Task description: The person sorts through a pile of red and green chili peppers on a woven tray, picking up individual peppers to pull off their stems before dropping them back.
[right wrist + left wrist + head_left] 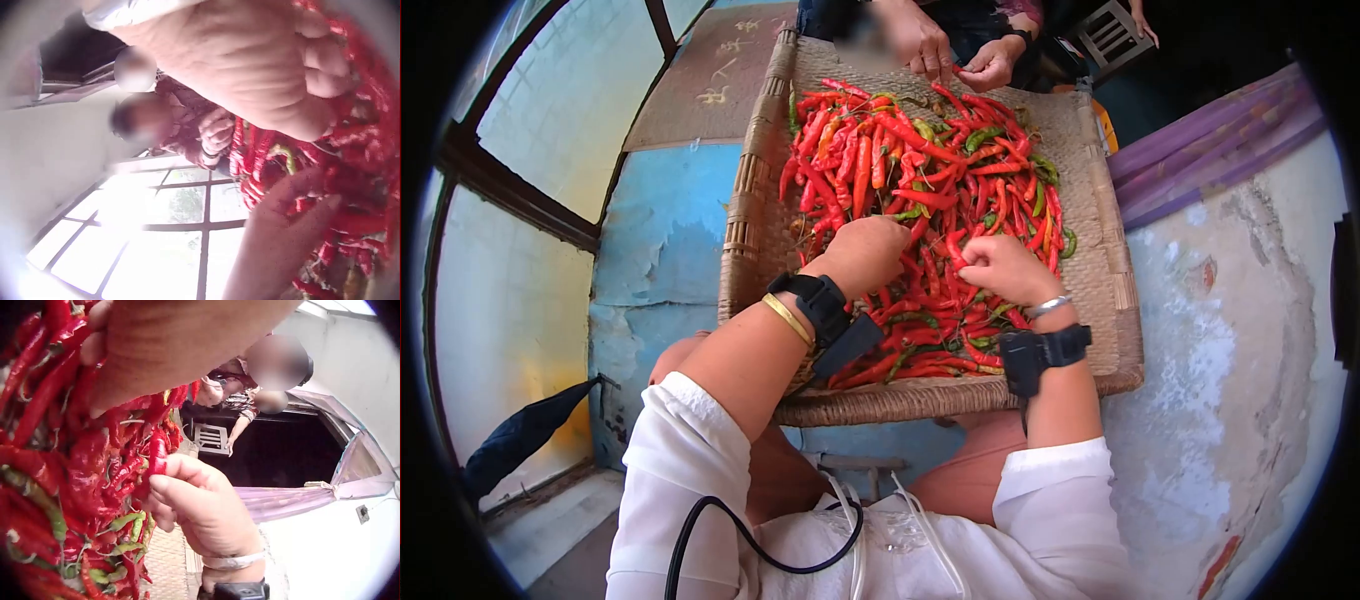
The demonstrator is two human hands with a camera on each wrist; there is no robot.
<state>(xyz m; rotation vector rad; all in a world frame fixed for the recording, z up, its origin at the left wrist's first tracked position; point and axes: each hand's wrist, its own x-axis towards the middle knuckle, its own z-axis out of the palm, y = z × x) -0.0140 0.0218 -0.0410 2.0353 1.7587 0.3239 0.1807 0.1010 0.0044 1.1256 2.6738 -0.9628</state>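
A heap of red chili peppers [920, 180], with some green ones [985, 138] among them, fills much of a woven tray [1105, 250]. My right hand [1010, 270] is over the middle of the heap; its thumb and forefinger pinch a glossy red chili pepper [157, 453], seen in the left wrist view. My left hand [865, 255] bends down into the peppers beside it. In the right wrist view, the left hand's thumb and forefinger [284, 209] close on a dark red chili pepper [356, 181]; the other fingers are mostly hidden.
Across the tray, another person's hands [990, 62] work at its far edge. A purple cloth [1220, 145] hangs over the wall at right. Windows [550, 110] line the left side. A slatted grey chair [1112, 40] stands at the far right.
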